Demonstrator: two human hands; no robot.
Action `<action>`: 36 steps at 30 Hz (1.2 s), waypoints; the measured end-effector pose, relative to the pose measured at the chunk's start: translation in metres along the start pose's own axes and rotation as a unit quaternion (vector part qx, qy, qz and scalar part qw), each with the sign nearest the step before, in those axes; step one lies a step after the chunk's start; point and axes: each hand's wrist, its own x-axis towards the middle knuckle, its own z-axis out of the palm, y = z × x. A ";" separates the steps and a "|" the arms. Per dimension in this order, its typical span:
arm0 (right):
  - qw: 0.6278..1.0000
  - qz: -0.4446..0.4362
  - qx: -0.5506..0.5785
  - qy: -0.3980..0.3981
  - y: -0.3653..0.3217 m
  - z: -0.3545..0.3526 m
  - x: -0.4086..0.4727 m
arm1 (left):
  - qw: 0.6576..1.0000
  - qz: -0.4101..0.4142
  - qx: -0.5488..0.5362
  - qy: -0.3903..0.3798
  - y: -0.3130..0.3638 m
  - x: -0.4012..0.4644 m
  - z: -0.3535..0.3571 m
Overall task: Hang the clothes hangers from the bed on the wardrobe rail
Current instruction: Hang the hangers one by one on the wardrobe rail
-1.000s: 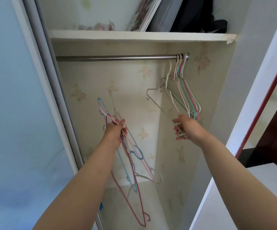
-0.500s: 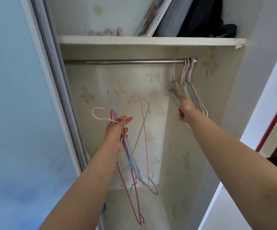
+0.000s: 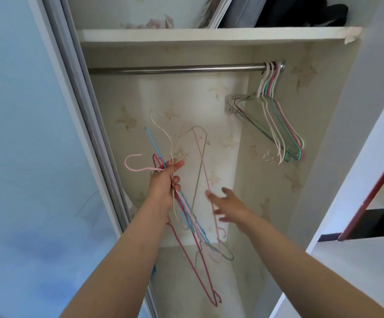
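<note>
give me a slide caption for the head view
Left hand grips loose hangers; right hand reaches in, below the rail.

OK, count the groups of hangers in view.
2. One bunch of hangers is gripped in the left hand; one hung cluster sits at the rail's right end. Individual hangers overlap, uncountable.

right hand motion-blurred, finger positions unclear. shelf items cut off by top edge. both arms cut off at bottom edge. hangers tangled, count indeterminable.
</note>
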 end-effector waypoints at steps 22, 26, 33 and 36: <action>0.992 -0.058 -0.105 0.032 0.050 0.034 -0.079 | 0.988 -0.099 -0.014 -0.118 -0.015 -0.054 -0.042; 0.994 -0.052 -0.081 0.042 0.061 0.028 -0.093 | 0.976 -0.130 -0.060 -0.163 -0.020 -0.069 -0.051; 0.999 -0.028 0.012 0.022 0.074 0.046 -0.124 | 0.985 -0.095 0.043 -0.135 -0.029 -0.095 -0.053; 0.998 -0.023 0.061 0.009 0.071 0.051 -0.130 | 0.986 -0.096 0.055 -0.128 -0.031 -0.103 -0.052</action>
